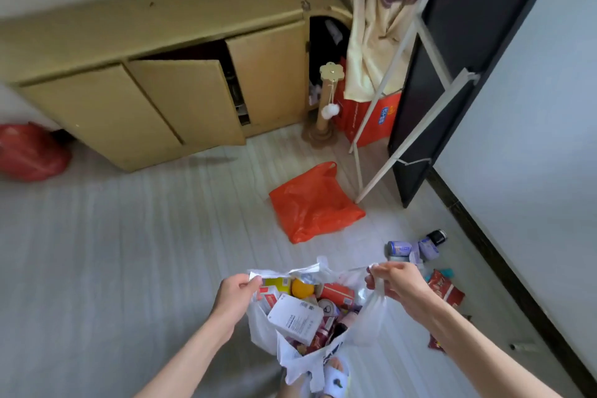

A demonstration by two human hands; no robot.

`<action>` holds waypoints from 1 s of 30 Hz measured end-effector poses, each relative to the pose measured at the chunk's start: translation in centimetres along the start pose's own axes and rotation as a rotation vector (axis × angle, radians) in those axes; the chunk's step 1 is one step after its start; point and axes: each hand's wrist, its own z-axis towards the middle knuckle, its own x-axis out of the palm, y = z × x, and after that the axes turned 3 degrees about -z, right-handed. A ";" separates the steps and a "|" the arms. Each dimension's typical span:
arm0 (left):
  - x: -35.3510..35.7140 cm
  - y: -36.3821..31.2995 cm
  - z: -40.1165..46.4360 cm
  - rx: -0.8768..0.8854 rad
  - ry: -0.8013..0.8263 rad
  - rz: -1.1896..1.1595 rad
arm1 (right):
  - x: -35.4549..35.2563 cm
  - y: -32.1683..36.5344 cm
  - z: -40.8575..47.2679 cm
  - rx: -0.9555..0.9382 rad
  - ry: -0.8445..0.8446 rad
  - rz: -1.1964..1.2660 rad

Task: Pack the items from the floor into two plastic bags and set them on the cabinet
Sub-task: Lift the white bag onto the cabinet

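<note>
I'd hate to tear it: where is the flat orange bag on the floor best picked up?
Probably by its handle loops at the far end, near the white rack leg. The orange bag lies flat and looks empty, mouth pointing away from the person, so reach from above and pinch a loop.

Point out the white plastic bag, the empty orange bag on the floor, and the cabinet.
white plastic bag (371,326): head view, its right side wall.
orange bag (313,203): head view, middle of the flat plastic.
cabinet (161,26): head view, its bare top surface.
</note>
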 end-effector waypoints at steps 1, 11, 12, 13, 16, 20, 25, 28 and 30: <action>-1.2 -0.3 -1.1 0.037 -0.009 0.019 | 0.4 0.5 -1.4 -0.017 0.018 0.017; -14.2 0.8 -9.5 0.162 -0.205 -0.130 | 9.0 8.1 -11.1 -0.220 0.255 -0.092; -15.4 1.2 -10.0 0.171 -0.226 -0.148 | 10.0 8.8 -11.6 -0.234 0.274 -0.109; -16.6 1.6 -10.3 0.176 -0.236 -0.163 | 11.0 9.5 -12.0 -0.249 0.286 -0.129; -20.0 2.8 -10.0 0.178 -0.247 -0.221 | 13.7 11.2 -12.5 -0.270 0.306 -0.198; -25.5 4.0 -7.7 0.186 -0.281 -0.288 | 19.9 13.9 -11.8 -0.291 0.264 -0.234; -33.8 4.4 -2.9 0.235 -0.266 -0.292 | 30.1 17.8 -10.4 -0.352 0.111 -0.201; -38.4 3.1 -0.9 0.275 -0.237 -0.282 | 33.9 19.7 -9.8 -0.356 0.038 -0.154; -41.4 1.9 0.4 0.282 -0.222 -0.274 | 35.9 21.0 -9.5 -0.361 0.014 -0.151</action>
